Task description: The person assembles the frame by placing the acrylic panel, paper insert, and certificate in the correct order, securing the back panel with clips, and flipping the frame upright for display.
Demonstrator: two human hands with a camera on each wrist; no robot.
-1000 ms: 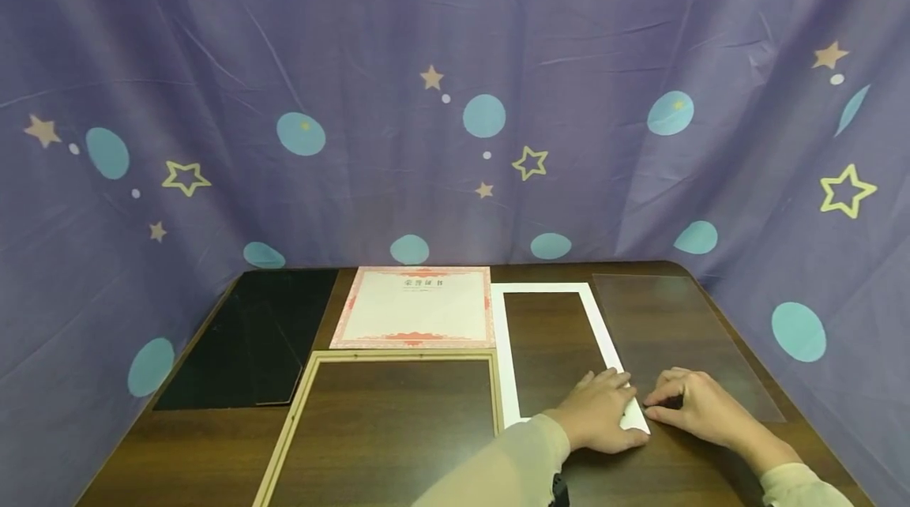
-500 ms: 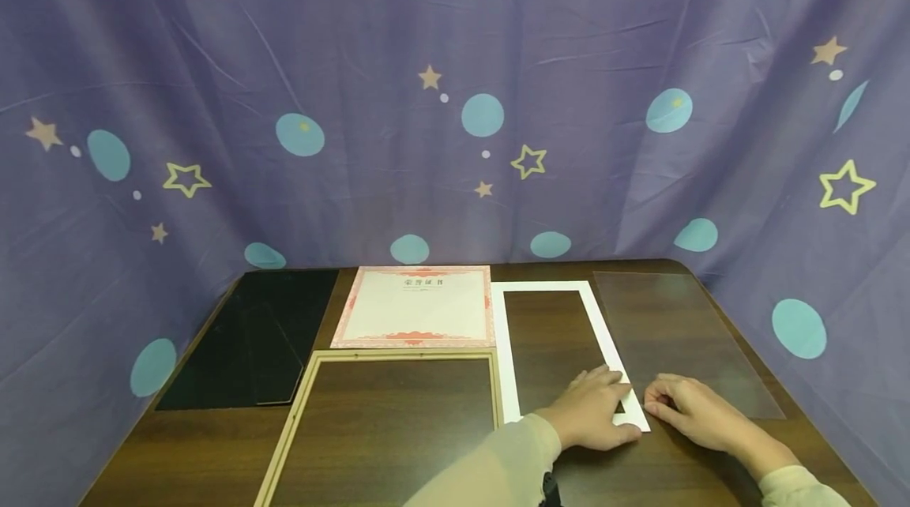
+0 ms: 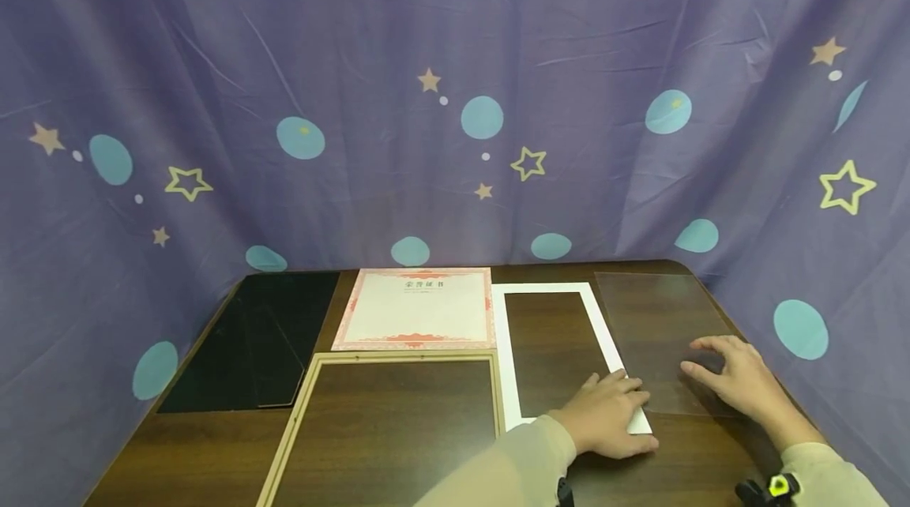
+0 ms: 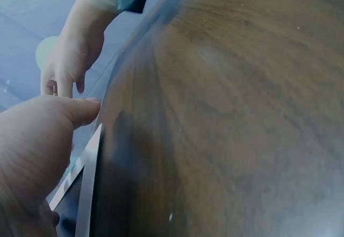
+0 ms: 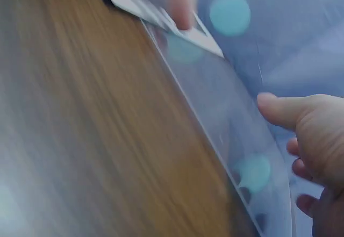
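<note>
A white picture mat point(image 3: 505, 349) with a cut-out middle lies flat at the right of the table. My left hand point(image 3: 607, 414) rests on its near right corner, fingers spread; the left wrist view shows the thumb beside the mat's corner point(image 4: 88, 194). To the right lies a clear transparent sheet point(image 3: 650, 317). Over its near right part hovers my right hand point(image 3: 742, 382), thumb and fingers parted, nothing between them. In the right wrist view this hand point(image 5: 325, 135) stands apart from the sheet's surface point(image 5: 215, 102).
A light wooden frame point(image 3: 405, 357) lies at the near middle. Behind it is a certificate point(image 3: 415, 317) with a red patterned border. A black backing board point(image 3: 242, 341) covers the far left of the brown table point(image 3: 192, 452). A purple curtain point(image 3: 355, 96) surrounds the table's back and sides.
My right hand has left the mat's near right corner and moved right and away over the clear sheet, its fingers spreading apart. My left hand has shifted slightly right on the mat.
</note>
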